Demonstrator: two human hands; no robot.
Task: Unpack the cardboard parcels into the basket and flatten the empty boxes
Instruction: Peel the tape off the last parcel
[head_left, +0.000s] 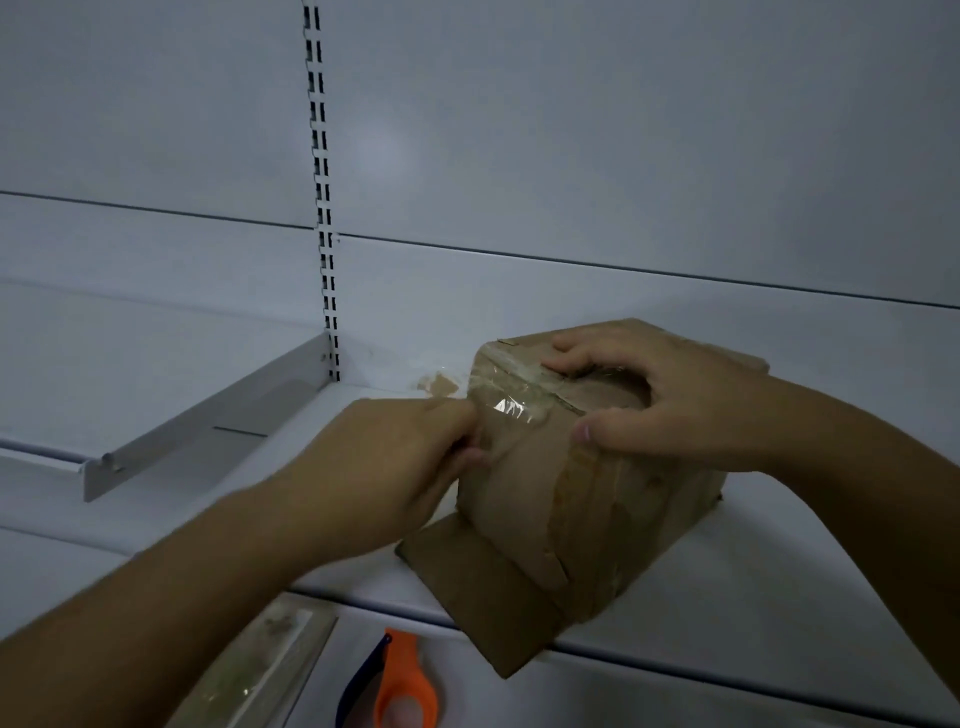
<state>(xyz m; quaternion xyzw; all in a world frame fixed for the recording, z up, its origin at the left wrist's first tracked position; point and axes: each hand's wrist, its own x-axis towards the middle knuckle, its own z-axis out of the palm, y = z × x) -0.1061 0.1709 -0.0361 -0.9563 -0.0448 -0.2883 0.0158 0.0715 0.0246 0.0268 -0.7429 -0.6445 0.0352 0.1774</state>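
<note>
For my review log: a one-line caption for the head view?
Left hand pinches the clear tape on a cardboard box that the right hand grips on a white shelf.

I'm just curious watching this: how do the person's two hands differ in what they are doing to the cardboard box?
The left hand is at the box's side, the right hand lies over its top. The left hand's fingers pinch at the clear tape; the right hand's fingers curl onto the cardboard, holding it. Both touch the same box on the white shelf.
</note>
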